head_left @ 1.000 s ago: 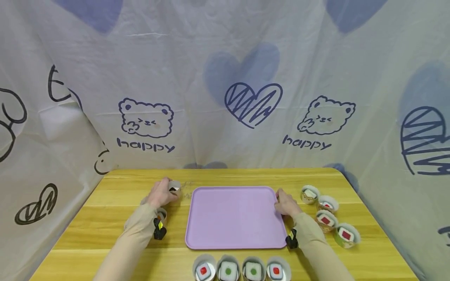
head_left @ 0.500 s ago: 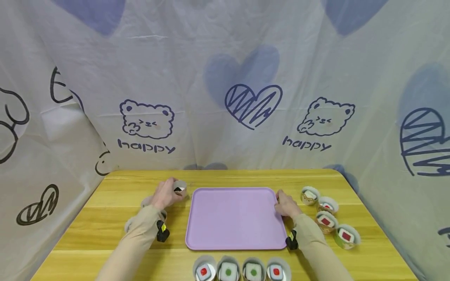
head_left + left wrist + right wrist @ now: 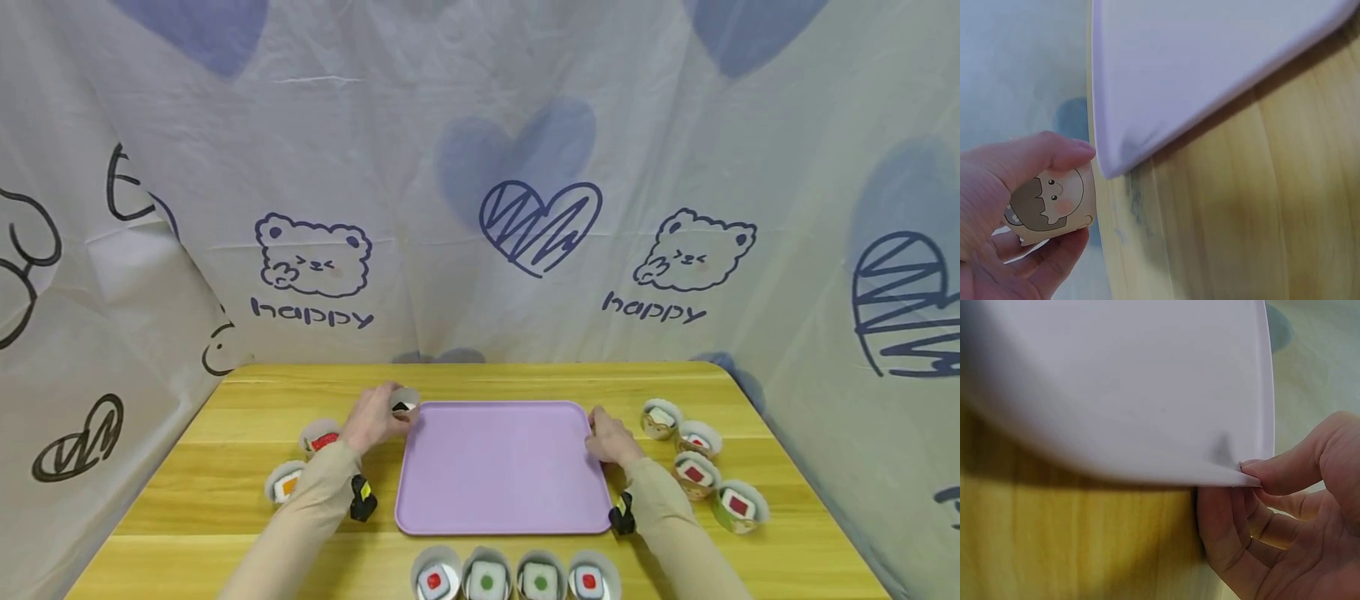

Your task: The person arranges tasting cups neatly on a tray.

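Note:
My left hand (image 3: pixel 377 418) grips a small paper cup (image 3: pixel 1057 203) printed with a cartoon face. Inside its pale rim, the head view shows something black and white. The cup is beside the far left corner of a flat lilac tray (image 3: pixel 502 467). In the left wrist view the thumb lies along one side of the cup and the fingers curl around the other. At the tray's right edge my right hand (image 3: pixel 611 437) pinches the rim, thumb (image 3: pixel 1285 472) on top and fingers underneath.
Several paper cups (image 3: pixel 487 575) holding sushi-like pieces line the tray's near side. More cups (image 3: pixel 696 475) stand at the right. On the left, a cup with a red piece (image 3: pixel 321 437) and one with an orange-topped piece (image 3: pixel 285 481) stand beside my left forearm.
My left hand has carried the cup rightward to the tray's far left corner, uncovering the cups on the left. My right hand and the tray have stayed in place.

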Demonstrator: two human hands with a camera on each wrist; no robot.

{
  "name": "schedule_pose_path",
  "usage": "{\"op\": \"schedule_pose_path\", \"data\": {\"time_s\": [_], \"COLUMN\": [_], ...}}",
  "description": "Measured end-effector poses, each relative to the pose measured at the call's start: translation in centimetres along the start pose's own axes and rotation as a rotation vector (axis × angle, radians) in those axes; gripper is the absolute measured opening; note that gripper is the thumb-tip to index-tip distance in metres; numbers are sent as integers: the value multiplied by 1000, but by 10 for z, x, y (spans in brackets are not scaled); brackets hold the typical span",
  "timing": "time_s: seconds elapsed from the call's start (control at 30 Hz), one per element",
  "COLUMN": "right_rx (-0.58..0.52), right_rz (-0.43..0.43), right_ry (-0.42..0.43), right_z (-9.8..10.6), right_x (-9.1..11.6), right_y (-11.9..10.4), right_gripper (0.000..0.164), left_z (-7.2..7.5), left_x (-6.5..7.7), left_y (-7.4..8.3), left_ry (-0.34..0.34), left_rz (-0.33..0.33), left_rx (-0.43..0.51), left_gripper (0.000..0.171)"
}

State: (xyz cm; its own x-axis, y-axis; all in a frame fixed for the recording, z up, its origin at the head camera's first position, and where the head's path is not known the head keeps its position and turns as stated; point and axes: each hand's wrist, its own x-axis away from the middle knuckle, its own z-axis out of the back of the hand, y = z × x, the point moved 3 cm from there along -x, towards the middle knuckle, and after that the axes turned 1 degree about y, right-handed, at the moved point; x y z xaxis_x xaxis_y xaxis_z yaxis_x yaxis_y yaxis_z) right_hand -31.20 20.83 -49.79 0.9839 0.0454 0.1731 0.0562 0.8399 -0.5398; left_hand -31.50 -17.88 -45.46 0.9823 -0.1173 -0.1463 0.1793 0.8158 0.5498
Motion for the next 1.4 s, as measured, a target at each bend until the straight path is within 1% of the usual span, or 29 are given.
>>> {"op": "schedule_pose_path", "data": {"time_s": [0.1,0.3,0.53,0.77,0.87,1.17,1.33,1.4], "right_rx": [-5,-1,5,4,9,12,6,3], "right_rz": [-3,-6,11,4,7,11,5,2], "right_ry": [-2,0,7,1,6,2,-3,-6], "right_z": [0,1,1,-1,-1,-2,-2,-2], "right_x": [0,1,1,-1,-2,-4,-3,-3], "right_y": [0,-1,-1,1,0,3,2,2], "right_gripper": [24,24,25,24,25,23,23,23], "left_z": [-5,-13,-23,-33,-37,-44,-46,-48], "left_x": [-1,-4,-6,-7,-7,-8,-8,-8], "left_y": [5,11,16,23,25,27,25,25], "left_ry": [-16,-15,10,18,29,38,44,36], "left_rz": [7,5,-48,-85,-101,-109,-111,-104], "left_rx": [14,31,-9,-11,-33,-84,-98,-94], "left_gripper": [60,63,61,58,56,59,59,59]}}
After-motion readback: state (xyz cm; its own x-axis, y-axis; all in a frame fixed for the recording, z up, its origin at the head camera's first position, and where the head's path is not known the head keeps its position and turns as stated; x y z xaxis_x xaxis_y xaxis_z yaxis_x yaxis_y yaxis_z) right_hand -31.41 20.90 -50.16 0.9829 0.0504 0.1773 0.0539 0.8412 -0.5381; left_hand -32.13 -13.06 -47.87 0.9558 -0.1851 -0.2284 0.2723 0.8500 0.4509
